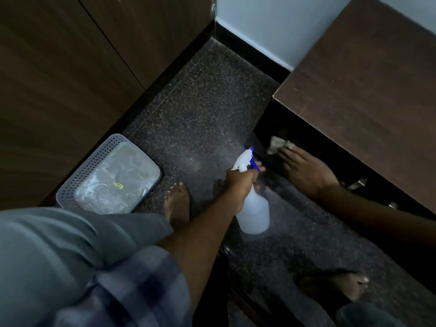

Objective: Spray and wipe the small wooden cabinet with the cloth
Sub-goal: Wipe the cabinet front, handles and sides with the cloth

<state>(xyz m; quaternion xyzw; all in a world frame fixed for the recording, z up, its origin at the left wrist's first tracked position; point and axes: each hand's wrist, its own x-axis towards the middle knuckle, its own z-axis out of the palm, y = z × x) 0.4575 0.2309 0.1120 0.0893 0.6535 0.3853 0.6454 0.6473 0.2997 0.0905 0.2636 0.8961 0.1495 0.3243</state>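
Note:
The small wooden cabinet stands at the right, its brown top towards me and its dark front in shadow below. My right hand lies flat with fingers spread, pressing a pale crumpled cloth against the cabinet's dark front near its left lower corner. My left hand grips the neck of a translucent white spray bottle with a blue trigger and nozzle, held above the floor and pointed at the cabinet front.
A grey perforated plastic basket lined with clear plastic sits on the speckled dark floor at the left, against a tall wooden wardrobe. My bare feet stand on the floor. Metal handles show on the cabinet front.

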